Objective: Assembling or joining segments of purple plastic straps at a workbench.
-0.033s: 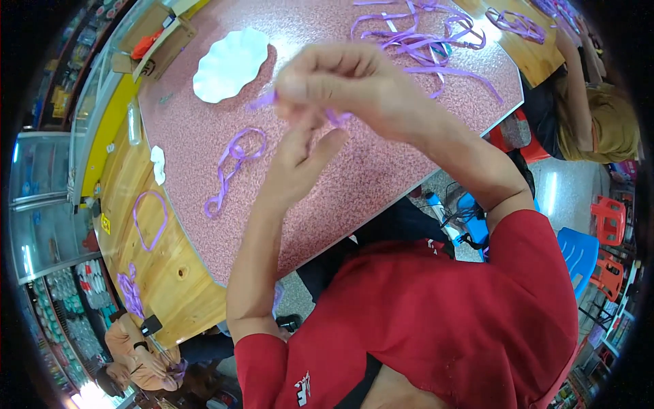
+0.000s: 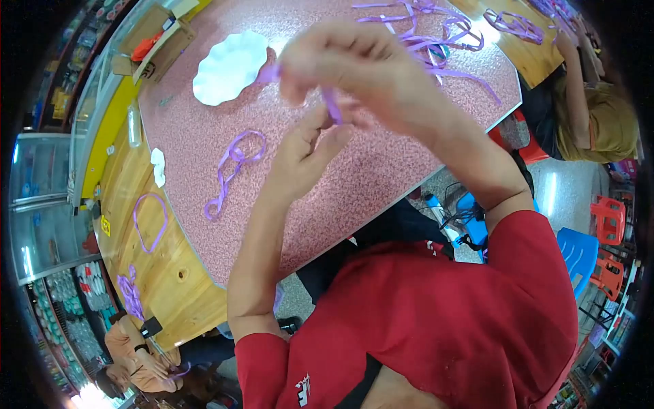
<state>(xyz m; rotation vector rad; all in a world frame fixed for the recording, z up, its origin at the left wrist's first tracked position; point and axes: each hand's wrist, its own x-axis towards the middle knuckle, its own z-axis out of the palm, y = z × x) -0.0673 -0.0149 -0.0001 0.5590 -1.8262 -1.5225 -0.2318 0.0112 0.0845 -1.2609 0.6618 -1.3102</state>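
Over the pink speckled table (image 2: 354, 177), my two hands work on a purple ribbon (image 2: 331, 105). A short stretch of it runs between them, and another bit pokes out left of the right fingers. My left hand (image 2: 303, 150) is below, its thumb and fingers closed on the ribbon's lower part. Higher up, my right hand (image 2: 361, 68) is curled in a pinch on the ribbon, smeared by motion. To the left lies a looped purple ribbon (image 2: 238, 153). A white scalloped dish (image 2: 231, 68) sits beyond it.
Several loose purple ribbons (image 2: 422, 41) spread over the far right of the table. An open cardboard box (image 2: 160, 51) stands far left. A ribbon loop (image 2: 151, 221) rests on the wooden table (image 2: 180, 293). Other people sit at the lower left (image 2: 139, 351) and right (image 2: 599, 123).
My right hand has lifted slightly away from my left, and more ribbon shows between them. The left hand has barely moved.
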